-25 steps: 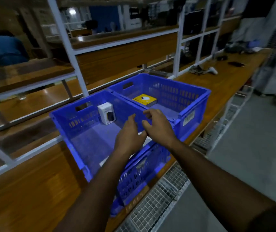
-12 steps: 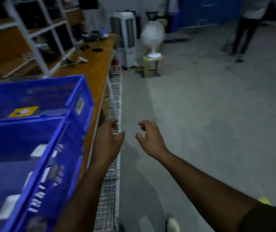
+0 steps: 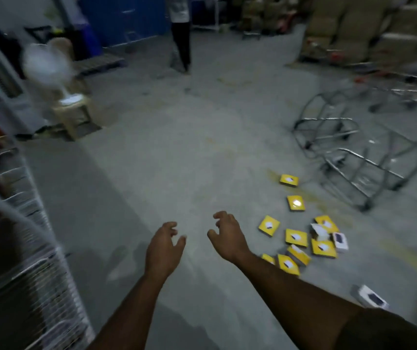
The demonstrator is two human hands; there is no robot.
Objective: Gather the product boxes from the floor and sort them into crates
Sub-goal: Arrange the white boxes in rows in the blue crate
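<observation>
- Head view, hidden or unclear: the left edge is motion-blurred; a white wire rack (image 3: 33, 274) runs there, its contents indistinct. A white fan (image 3: 47, 65) on a beige plastic stool (image 3: 72, 112) is smeared by blur. A person (image 3: 180, 29) at the far end is cut off above the waist by the upper frame edge. Stacked brown cartons (image 3: 354, 29) at upper right are dim and soft.
- Head view, hands: the left hand (image 3: 163, 248) and right hand (image 3: 228, 237) reach forward side by side above the floor, apart from each other, fingers loosely curled and holding nothing. A dark sleeve (image 3: 389, 329) covers the right upper arm.
- Head view, materials and shapes: the grey concrete floor (image 3: 177, 160) is matt and speckled. Flat square yellow boxes (image 3: 296, 238) with a pale printed mark lie scattered on it to the right of the right hand, some overlapping, two lying apart farther out. White boxes (image 3: 340, 241) lie at the cluster's right edge, another white box (image 3: 370, 298) apart, nearer the camera.
- Head view, containers: a tubular metal trolley frame (image 3: 354, 152) lies tipped on its side beyond the boxes.
</observation>
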